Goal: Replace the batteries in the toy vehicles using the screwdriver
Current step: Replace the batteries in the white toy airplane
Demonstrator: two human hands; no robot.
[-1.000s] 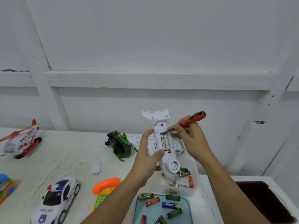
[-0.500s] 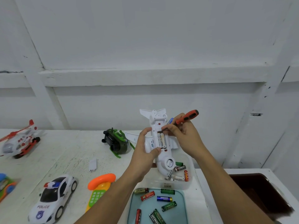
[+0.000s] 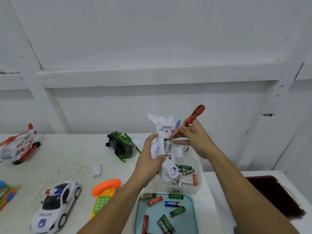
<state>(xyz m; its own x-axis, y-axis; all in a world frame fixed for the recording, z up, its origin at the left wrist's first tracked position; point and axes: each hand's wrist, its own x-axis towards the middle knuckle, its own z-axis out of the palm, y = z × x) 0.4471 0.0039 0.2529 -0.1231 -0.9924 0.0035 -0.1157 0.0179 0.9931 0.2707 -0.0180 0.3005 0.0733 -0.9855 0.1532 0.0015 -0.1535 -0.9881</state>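
**Prying a battery out of the toy plane**

Nearest: a blue tray (image 3: 187, 222) scattered with loose batteries, and just behind it a clear tub (image 3: 197, 190) holding more. Left of these on the table (image 3: 70, 159): a police car (image 3: 55, 205), a toy phone (image 3: 104, 191) and, a little farther back, a small white cover (image 3: 97, 169) lying loose.

Above the tub, grips the toy plane (image 3: 162, 127) belly-up in the left hand (image 3: 148, 159), fingers wrapped round the body and thumb at the lower end of the open battery bay. Holds the screwdriver (image 3: 194, 115) in the right hand (image 3: 195, 141), fingers curled round the shaft near the tip, orange handle pointing up and away. Sets the tip at the top end of the battery (image 3: 168, 146) seated in the bay. Seems to be levering that cell out, so about midway through this 1 toy. Cannot identify the blue sliver beside the right fingers: battery or plane part.

Farther back: a green vehicle (image 3: 121, 146) and, far left, a helicopter (image 3: 20, 146).

Risks from here:
- Could slip off the rounded battery end and jab the left thumb so close below.
- Could bend the contact spring if levered against it.
- Could flick the cell past the tub if popped too hard.
- Could mix spent and fresh cells, with the 2 lots side by side.
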